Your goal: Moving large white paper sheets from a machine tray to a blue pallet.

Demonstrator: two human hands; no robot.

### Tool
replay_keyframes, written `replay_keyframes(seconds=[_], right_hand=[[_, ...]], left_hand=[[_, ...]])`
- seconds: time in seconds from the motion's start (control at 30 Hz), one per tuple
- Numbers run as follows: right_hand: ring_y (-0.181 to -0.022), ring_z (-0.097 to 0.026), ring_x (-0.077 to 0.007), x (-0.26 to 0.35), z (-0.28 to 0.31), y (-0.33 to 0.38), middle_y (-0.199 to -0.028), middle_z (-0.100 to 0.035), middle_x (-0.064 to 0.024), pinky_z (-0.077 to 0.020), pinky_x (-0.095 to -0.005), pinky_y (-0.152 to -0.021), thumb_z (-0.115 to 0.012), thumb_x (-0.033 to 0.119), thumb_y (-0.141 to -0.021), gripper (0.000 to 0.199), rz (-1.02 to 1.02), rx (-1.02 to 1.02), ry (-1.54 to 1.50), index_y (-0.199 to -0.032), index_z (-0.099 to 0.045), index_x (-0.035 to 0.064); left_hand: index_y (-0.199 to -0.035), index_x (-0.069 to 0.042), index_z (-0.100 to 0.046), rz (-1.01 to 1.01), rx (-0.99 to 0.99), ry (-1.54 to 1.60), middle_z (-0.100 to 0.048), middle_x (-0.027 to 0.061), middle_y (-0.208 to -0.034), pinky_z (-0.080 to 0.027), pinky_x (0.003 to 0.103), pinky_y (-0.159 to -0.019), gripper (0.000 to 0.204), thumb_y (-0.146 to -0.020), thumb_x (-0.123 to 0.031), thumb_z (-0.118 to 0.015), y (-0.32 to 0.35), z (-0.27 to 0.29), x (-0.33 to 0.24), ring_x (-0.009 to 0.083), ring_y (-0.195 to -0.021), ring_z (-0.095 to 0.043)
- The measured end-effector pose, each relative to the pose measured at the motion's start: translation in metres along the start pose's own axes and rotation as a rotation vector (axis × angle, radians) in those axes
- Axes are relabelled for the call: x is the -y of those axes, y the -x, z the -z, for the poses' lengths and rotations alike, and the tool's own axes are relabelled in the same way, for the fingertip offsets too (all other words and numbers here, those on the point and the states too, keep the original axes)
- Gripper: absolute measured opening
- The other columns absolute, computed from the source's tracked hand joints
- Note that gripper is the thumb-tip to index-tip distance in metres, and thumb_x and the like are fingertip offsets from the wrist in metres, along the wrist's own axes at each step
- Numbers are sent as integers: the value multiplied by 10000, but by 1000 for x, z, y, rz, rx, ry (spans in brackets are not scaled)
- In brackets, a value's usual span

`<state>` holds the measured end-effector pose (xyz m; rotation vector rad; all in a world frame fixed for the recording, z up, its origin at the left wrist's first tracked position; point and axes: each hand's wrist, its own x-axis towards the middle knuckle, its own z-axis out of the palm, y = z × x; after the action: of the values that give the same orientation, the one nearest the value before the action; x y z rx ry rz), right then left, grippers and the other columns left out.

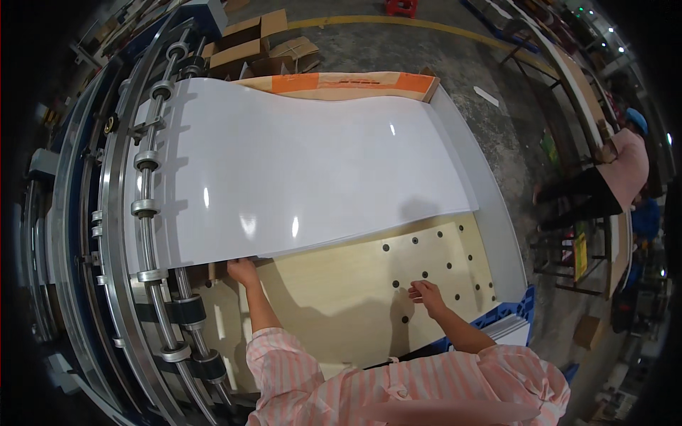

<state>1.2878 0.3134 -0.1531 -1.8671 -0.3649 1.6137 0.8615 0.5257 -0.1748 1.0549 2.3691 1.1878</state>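
A large glossy white sheet (320, 163) lies over a stack, its left part under the rollers of a machine. At the sheet's near edge, close to the rollers, my left hand (243, 271) is closed on the sheet, with some fingertips hidden by it. My right hand (428, 297) hovers over a pale wooden board (334, 291) dotted with dark round holes. Its fingers are loosely bent and apart, holding nothing. The board stretches between me and the sheet.
Metal shafts with roller wheels (145, 207) run along the left. A grey side panel (490, 206) bounds the right, with a blue plastic pallet (522, 307) beside it. Cardboard boxes (241, 50) stand behind. A person in a blue cap (625, 167) works at a far-right table.
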Motion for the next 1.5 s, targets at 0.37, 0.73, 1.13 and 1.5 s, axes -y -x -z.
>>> replay_keyframes(seconds=[0.37,0.73,1.13,1.5], right_hand=[[-642,-537,-136,-16,-1,4,-747,-568,-53,-431,-263,-567,-490,260,-787,256,-102,-4,29,-881,-546,27],[-677,-554,-148,-8,4,8,-791,-571,-63,-448,-272,-588,-475,264,-800,281,-70,-12,13,-936,-531,25],[-625,-536,-156,9,-4,-16,-735,-562,-70,-440,-266,-567,-510,244,-764,228,-32,-41,-201,-852,-542,37],[-820,-522,-203,93,15,-110,-1043,-488,-108,-438,-370,-717,-520,346,-777,405,109,-119,-997,-1063,-425,75]], left_hand=[[-701,14,-550,-405,-70,-304,-542,140,-604,-389,392,-500,220,-767,-188,-494,-7,12,-12,324,-538,-501],[-861,-63,-523,719,564,991,-511,39,-753,-363,278,-541,468,-775,-511,-417,-64,41,-49,155,-677,-462],[-1055,48,-456,243,896,216,-527,105,-984,-387,282,-763,456,-718,-221,-608,-91,5,-42,190,-871,-501],[-1063,28,-441,112,674,345,-517,108,-995,-385,270,-757,423,-723,-161,-606,35,90,-95,178,-853,-500]])
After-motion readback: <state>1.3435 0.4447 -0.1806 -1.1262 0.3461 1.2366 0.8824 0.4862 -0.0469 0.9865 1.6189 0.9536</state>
